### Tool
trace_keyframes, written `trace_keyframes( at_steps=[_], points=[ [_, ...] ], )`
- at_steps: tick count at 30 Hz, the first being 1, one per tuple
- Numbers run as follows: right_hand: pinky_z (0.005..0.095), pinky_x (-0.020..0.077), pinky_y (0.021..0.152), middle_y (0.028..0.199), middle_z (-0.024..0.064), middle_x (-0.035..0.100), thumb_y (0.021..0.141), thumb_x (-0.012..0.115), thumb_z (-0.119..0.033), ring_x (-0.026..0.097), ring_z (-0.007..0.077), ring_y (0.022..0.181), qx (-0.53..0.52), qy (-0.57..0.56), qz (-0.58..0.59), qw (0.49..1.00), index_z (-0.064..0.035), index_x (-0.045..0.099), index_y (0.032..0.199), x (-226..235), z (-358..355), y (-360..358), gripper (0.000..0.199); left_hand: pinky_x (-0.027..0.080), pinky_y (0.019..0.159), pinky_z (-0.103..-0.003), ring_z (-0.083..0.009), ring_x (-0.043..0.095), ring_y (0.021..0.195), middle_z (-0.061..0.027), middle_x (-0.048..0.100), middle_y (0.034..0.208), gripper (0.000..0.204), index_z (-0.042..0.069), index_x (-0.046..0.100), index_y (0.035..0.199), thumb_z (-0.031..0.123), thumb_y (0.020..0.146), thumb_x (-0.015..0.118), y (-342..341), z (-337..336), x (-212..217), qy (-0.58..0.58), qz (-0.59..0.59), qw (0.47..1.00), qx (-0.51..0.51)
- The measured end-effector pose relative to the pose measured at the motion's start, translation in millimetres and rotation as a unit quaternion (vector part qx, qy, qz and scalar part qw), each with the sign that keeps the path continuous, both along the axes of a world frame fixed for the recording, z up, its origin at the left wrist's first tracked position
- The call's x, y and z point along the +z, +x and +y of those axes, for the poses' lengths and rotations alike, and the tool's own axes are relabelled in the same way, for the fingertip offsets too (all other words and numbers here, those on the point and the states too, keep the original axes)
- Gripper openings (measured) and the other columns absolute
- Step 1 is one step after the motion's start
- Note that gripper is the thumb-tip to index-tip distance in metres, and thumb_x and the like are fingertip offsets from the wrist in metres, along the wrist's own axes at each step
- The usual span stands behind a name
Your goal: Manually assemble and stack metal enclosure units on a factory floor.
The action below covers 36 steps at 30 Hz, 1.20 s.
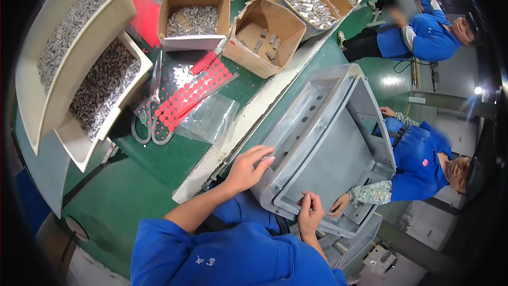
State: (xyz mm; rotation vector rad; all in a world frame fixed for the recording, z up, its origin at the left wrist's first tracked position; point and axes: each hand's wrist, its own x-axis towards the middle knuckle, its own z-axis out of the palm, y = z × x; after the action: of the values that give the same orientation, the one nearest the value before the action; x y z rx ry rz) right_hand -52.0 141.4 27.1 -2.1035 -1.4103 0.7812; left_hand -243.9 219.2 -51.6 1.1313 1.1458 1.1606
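Observation:
A large grey box-shaped housing (pixel 338 143) with an open front and a row of dark holes along one side stands before me, tilted in the view. My left hand (pixel 247 170) is at its near left corner, thumb and fingers apart, with nothing visible in it. Over the housing's near rim is my right hand (pixel 311 216), its fingers curled in. A small dark bit shows at those fingertips, too small to name. Close to my right hand, a co-worker's hand (pixel 339 205) reaches onto the housing's lower right edge.
Cream bins (pixel 138 69) of small metal pieces stand left on the green table (pixel 182 172). Scissors (pixel 153 111), a sheet of red round stickers (pixel 193 95) and a clear bag (pixel 211 119) lie nearby. Cardboard boxes (pixel 267 34) line the back. Two co-workers in blue are at right.

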Motion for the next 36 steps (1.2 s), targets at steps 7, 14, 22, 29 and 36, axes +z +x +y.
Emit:
trace_keyframes(
  at_steps=[7,14,22,29,36],
  points=[
    [0.0215,0.0381,0.050,0.059,0.0049,0.055,0.087,0.045,-0.008,0.051,0.0096,0.053,0.014,-0.009,-0.100,0.995,0.0006,0.058,0.090,0,6,-9,0.016,0.046,0.075,-0.032,-0.0288,0.058,0.087,-0.0137,0.059,0.097,0.022,0.002,0.059,0.099,0.014,0.082,0.056,7,28,-19,-0.023,-0.030,0.999,-0.014],
    [0.0230,0.0368,0.048,0.058,0.0069,0.054,0.086,0.042,-0.006,0.050,0.0109,0.050,0.022,-0.035,-0.134,0.990,0.0029,0.057,0.090,-1,5,-8,0.018,0.046,0.074,-0.034,-0.0307,0.057,0.086,-0.0146,0.059,0.097,0.021,0.000,0.058,0.098,0.013,0.081,0.056,16,48,-39,-0.020,-0.028,0.999,-0.023],
    [0.0240,0.0376,0.048,0.057,0.0076,0.054,0.087,0.043,-0.007,0.052,0.0124,0.051,0.028,-0.080,-0.136,0.987,0.0027,0.057,0.087,0,8,-4,0.017,0.046,0.078,-0.033,-0.0298,0.057,0.090,-0.0154,0.058,0.102,0.023,0.000,0.058,0.101,0.010,0.080,0.056,20,68,-56,-0.069,-0.026,0.996,-0.049],
    [0.0252,0.0381,0.047,0.056,0.0083,0.054,0.086,0.045,-0.007,0.052,0.0140,0.050,0.024,-0.106,-0.120,0.987,0.0020,0.057,0.087,1,7,-5,0.015,0.044,0.085,-0.032,-0.0285,0.054,0.100,-0.0144,0.056,0.110,0.030,0.002,0.054,0.110,0.007,0.081,0.054,31,86,-42,-0.024,-0.037,0.995,-0.093],
    [0.0295,0.0421,0.048,0.056,0.0060,0.055,0.080,0.050,-0.009,0.054,0.0187,0.049,0.032,-0.069,-0.129,0.989,-0.0042,0.062,0.081,-2,0,-1,0.013,0.040,0.090,-0.036,-0.0345,0.049,0.107,-0.0217,0.050,0.115,0.034,-0.003,0.049,0.113,0.008,0.081,0.050,61,91,-34,0.113,-0.028,0.981,-0.154]
  ],
)
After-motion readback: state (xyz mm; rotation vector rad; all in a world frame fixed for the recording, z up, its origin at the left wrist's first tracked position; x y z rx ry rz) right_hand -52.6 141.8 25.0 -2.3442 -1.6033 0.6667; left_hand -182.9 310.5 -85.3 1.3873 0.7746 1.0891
